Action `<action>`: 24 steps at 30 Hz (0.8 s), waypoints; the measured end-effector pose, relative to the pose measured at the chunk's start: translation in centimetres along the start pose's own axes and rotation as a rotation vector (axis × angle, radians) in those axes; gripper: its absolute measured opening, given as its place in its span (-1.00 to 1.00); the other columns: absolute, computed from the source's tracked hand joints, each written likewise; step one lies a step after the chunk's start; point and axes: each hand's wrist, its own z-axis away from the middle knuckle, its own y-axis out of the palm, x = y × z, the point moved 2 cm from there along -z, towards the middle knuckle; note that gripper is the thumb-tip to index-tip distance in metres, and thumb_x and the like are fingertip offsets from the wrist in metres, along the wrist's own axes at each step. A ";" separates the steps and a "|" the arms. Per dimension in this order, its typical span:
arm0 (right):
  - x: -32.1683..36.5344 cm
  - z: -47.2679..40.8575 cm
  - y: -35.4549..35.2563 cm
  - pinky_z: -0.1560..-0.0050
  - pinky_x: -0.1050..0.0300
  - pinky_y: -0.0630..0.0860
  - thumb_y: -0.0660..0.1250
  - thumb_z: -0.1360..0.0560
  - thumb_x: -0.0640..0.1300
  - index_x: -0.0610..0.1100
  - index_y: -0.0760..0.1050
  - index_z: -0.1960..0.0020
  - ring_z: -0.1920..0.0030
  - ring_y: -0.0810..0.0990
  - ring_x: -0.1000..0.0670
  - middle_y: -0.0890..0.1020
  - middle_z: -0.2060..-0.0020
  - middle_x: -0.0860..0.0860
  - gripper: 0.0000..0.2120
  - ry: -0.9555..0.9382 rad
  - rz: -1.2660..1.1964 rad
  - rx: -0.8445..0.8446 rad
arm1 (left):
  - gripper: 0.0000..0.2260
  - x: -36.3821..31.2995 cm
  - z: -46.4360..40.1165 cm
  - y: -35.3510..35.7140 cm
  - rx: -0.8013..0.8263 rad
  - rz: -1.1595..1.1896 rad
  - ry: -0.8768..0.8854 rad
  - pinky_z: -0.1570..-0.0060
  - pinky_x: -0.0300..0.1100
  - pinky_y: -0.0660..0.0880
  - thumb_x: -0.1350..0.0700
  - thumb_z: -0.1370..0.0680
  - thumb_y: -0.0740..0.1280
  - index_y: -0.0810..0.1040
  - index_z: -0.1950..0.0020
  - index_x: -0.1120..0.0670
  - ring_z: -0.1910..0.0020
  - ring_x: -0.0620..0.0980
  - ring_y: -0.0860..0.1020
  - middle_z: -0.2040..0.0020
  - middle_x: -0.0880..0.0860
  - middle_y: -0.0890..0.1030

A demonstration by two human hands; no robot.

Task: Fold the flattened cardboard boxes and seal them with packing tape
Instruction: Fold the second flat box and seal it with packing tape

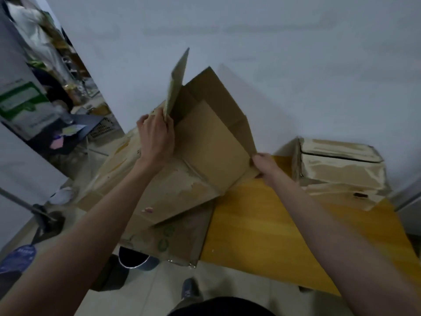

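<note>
Brown corrugated cardboard box (pixel 205 142), partly opened out, lies tilted over the left end of the yellow wooden table (pixel 262 224). Its open mouth faces up and toward the far right, at the white wall (pixel 273 42). Its long axis runs from near left to far right. One panel, worn and patchy where old tape has torn away, faces the viewer. Inner flaps stand at angles inside the mouth.

Upright flap with green-printed face (pixel 177 80): rises nearly vertical from the box's far left corner, its edge turned toward the viewer.

Left hand (pixel 156 137): fingers curled over the base of that upright flap at the box's left rim, gripping it.

Right hand (pixel 265 166): fingers closed on the lower right corner of the inner brown flap, pinching it just above the table.

Flattened brown cardboard sheet with green printed marks (pixel 173 238): lies under the box, overhanging the table's near left edge.

Taped-up pale cardboard box (pixel 339 165): sits on the far right of the table, well apart from the hands, its top seam showing a dark gap.

Dark shoe (pixel 190 290): on the pale floor tiles, near the table's near edge.

Green and white carton (pixel 20 103): far left, among blurred clutter.
</note>
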 end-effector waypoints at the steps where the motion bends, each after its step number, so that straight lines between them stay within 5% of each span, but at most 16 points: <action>1: 2.1 0.8 -1.4 0.13 -0.03 0.66 0.18 -0.62 -0.13 -0.22 0.58 -0.15 0.06 0.65 -0.15 0.66 0.01 -0.16 -0.74 -0.081 0.035 -0.057 | -0.77 -0.5 -0.5 -0.5 -0.041 0.056 -0.029 -0.08 0.08 0.37 0.17 -0.67 0.07 0.49 -0.01 0.22 0.13 0.26 0.53 0.14 0.26 0.59; 5: 10.6 4.6 -7.3 0.60 0.32 0.41 0.21 -0.53 -0.18 -0.21 0.53 0.16 0.30 0.52 -0.01 0.54 0.28 -0.05 -0.82 -0.374 0.183 -0.296 | -0.75 -2.4 -2.3 -1.1 -0.144 0.246 -0.175 0.13 -0.04 0.32 0.14 -0.67 0.06 0.50 -0.04 0.19 0.13 0.20 0.51 0.15 0.17 0.56; 10: 15.8 8.3 -12.1 0.46 0.16 0.28 0.20 -0.37 -0.19 -0.10 0.23 0.38 0.45 0.28 -0.05 0.27 0.45 -0.01 -0.81 -0.503 0.323 -0.493 | -0.71 -5.6 -2.1 0.9 -0.119 0.419 -0.233 0.01 -0.03 0.43 0.09 -0.69 0.06 0.53 -0.17 0.18 0.08 0.10 0.53 0.01 0.15 0.62; 13: 16.0 9.3 -13.5 0.38 0.14 0.28 0.22 -0.43 -0.18 -0.11 0.26 0.36 0.43 0.33 -0.06 0.32 0.43 -0.02 -0.78 -0.476 0.438 -0.595 | -0.73 -6.8 -1.2 3.1 -0.035 0.473 -0.238 0.06 -0.05 0.45 0.09 -0.69 0.07 0.51 -0.13 0.17 0.16 0.03 0.50 0.11 0.03 0.54; 19: 13.5 9.4 -14.7 0.36 0.17 0.31 0.22 -0.52 -0.14 -0.20 0.57 0.09 0.26 0.54 -0.11 0.56 0.26 -0.09 -0.82 -0.370 0.582 -0.704 | -0.74 -7.0 1.6 7.6 0.134 0.495 -0.256 -0.01 -0.02 0.48 0.09 -0.70 0.11 0.48 -0.23 0.22 0.01 0.23 0.60 -0.03 0.21 0.63; 24: 12.0 9.1 -16.3 0.36 0.18 0.31 0.24 -0.51 -0.16 -0.20 0.58 0.05 0.33 0.49 -0.06 0.54 0.31 -0.05 -0.82 -0.330 0.539 -0.795 | -0.37 -6.1 -0.5 6.0 -0.065 0.812 -0.217 -0.09 -0.17 0.56 0.15 -0.58 0.34 0.15 -0.54 -0.19 -0.11 -0.08 0.58 -0.37 0.02 0.49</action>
